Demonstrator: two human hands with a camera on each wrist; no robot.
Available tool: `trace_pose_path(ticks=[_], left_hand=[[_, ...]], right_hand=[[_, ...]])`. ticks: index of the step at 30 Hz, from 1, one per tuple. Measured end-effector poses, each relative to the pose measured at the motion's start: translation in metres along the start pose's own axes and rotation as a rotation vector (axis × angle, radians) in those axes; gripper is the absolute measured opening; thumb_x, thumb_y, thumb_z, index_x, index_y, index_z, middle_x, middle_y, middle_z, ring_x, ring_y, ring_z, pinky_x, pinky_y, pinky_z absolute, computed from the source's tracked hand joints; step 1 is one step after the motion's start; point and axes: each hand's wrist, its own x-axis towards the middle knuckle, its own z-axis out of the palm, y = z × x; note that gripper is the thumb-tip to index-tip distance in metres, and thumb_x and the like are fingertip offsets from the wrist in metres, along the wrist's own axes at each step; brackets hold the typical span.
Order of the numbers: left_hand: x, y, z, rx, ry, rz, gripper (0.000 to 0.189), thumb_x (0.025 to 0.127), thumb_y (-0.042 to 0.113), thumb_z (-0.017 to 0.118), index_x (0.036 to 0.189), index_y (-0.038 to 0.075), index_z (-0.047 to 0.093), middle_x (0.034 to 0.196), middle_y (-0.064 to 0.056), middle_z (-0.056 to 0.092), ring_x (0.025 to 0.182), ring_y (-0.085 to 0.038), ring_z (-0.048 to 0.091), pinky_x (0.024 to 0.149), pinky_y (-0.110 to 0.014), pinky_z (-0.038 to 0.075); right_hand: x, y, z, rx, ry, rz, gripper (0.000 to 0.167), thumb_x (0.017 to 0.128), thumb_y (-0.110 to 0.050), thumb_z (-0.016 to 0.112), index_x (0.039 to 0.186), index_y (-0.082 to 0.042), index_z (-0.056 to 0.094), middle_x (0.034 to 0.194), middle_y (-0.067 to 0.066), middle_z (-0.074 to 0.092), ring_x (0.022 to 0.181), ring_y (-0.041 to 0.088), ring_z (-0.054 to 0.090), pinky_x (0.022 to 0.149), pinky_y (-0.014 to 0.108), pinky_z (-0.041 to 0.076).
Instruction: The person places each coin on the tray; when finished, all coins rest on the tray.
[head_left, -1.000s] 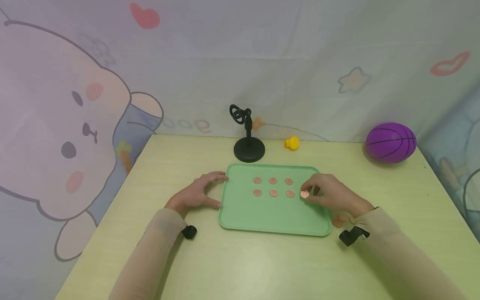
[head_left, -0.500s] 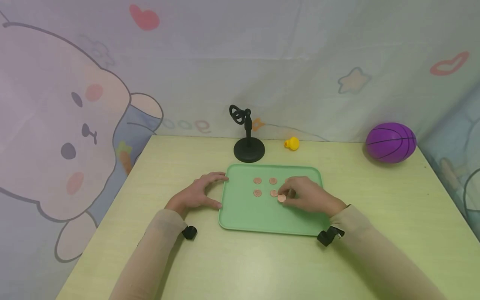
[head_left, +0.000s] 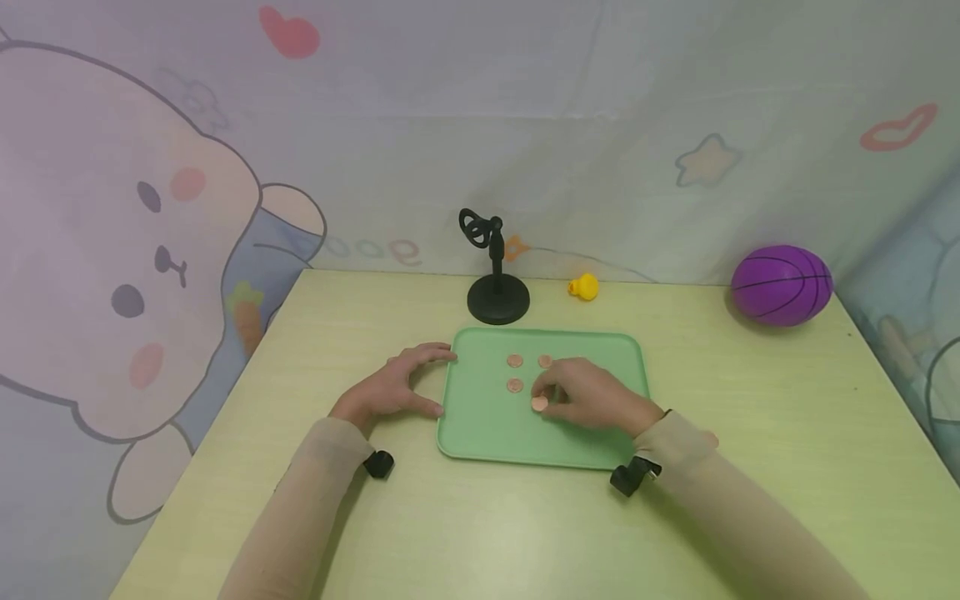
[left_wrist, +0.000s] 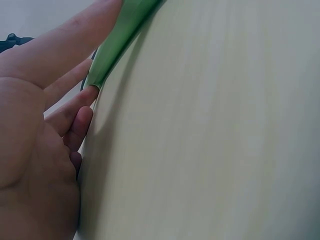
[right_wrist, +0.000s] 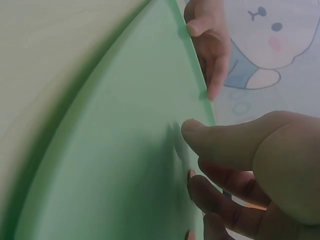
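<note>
Since the earlier frame, I've brought the right hand a little further left, carrying a copper-coloured disc. I have it pinched at thumb and fingertips over the middle of the green tray, its round flat face turned toward the head camera. The tray's long axis runs left-right; the left hand, fingers spread and loose, touches its left rim.

We see a pale counter carrying a green tray mid-frame, a black stand and yellow toy just above it, a purple ball at right.
</note>
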Motion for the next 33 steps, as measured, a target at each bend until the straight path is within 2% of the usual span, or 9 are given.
trace_pose_path(ticks=[6, 14, 19, 27, 33], left_hand=[[0.001, -0.001, 0.0, 0.001, -0.006, -0.002, 0.086, 0.074, 0.031, 0.098, 0.15, 0.028, 0.056, 0.167, 0.0, 0.036, 0.157, -0.03, 0.024, 0.128, -0.059, 0.015], [0.001, -0.001, -0.001, -0.005, -0.006, -0.013, 0.086, 0.074, 0.03, 0.098, 0.149, 0.029, 0.057, 0.166, 0.003, 0.037, 0.157, -0.028, 0.024, 0.128, -0.058, 0.016], [0.001, -0.001, -0.001, -0.003, -0.006, -0.019, 0.086, 0.074, 0.03, 0.098, 0.149, 0.03, 0.057, 0.166, 0.003, 0.037, 0.157, -0.028, 0.024, 0.128, -0.057, 0.016], [0.001, -0.001, -0.001, -0.003, -0.004, -0.025, 0.086, 0.074, 0.031, 0.098, 0.149, 0.029, 0.057, 0.166, 0.004, 0.037, 0.157, -0.027, 0.024, 0.128, -0.057, 0.016], [0.001, -0.002, -0.001, -0.005, -0.001, -0.014, 0.085, 0.074, 0.031, 0.098, 0.149, 0.029, 0.057, 0.166, 0.002, 0.037, 0.157, -0.029, 0.024, 0.127, -0.059, 0.016]], right_hand=[[0.006, -0.006, 0.006, -0.032, -0.007, 0.013, 0.004, 0.096, -0.017, 0.078, 0.097, -0.013, 0.079, 0.092, -0.008, 0.075, 0.067, 0.005, 0.055, 0.075, 0.028, 0.053], [0.009, -0.01, 0.013, -0.024, -0.014, 0.034, 0.005, 0.094, -0.011, 0.079, 0.098, -0.013, 0.078, 0.093, -0.007, 0.076, 0.069, 0.004, 0.053, 0.069, 0.023, 0.049], [0.012, -0.016, 0.015, -0.027, -0.012, 0.055, 0.005, 0.094, -0.014, 0.079, 0.093, -0.014, 0.074, 0.091, -0.006, 0.076, 0.065, 0.004, 0.046, 0.066, 0.023, 0.045], [0.017, -0.016, 0.022, -0.03, 0.025, 0.064, 0.011, 0.091, -0.014, 0.083, 0.086, -0.015, 0.073, 0.082, -0.009, 0.07, 0.063, 0.005, 0.045, 0.069, 0.024, 0.047], [0.02, -0.017, 0.026, 0.003, 0.03, 0.077, 0.01, 0.091, -0.015, 0.083, 0.086, -0.016, 0.074, 0.081, -0.011, 0.072, 0.062, 0.006, 0.046, 0.067, 0.024, 0.047]])
